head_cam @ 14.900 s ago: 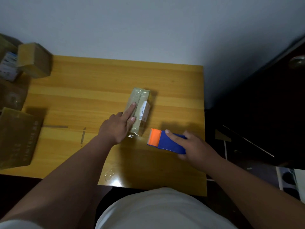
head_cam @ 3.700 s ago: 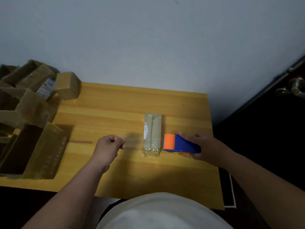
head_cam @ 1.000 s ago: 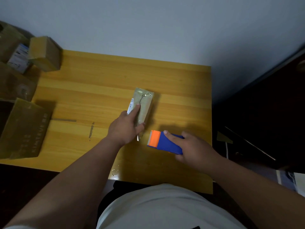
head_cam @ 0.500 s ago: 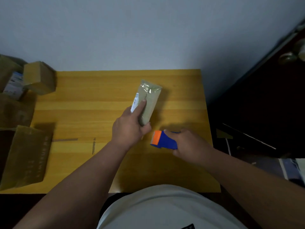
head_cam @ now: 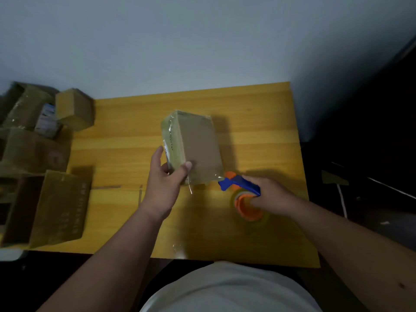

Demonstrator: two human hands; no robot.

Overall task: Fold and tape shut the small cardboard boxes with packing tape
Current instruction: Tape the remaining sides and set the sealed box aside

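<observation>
A small closed cardboard box [head_cam: 198,147] is tipped up above the yellow wooden table [head_cam: 126,140], its broad brown face toward me and a taped, shiny side on the left. My left hand [head_cam: 165,179] grips its near left corner, thumb on the brown face and fingers behind the taped side. A loose strip of clear tape hangs from the box's near edge. My right hand [head_cam: 269,195] holds the blue and orange tape dispenser [head_cam: 243,194] just right of the box, tilted so the orange roll core faces up.
Several cardboard boxes [head_cam: 33,122] are piled at the table's left end, one small cube [head_cam: 74,109] at the back. A larger open carton [head_cam: 51,206] lies on its side at the front left. A dark doorway lies beyond the table's right edge.
My left hand has lifted and turned the box so its broad face shows. My right hand has tilted the dispenser, which now shows its roll. The camera view has shifted.
</observation>
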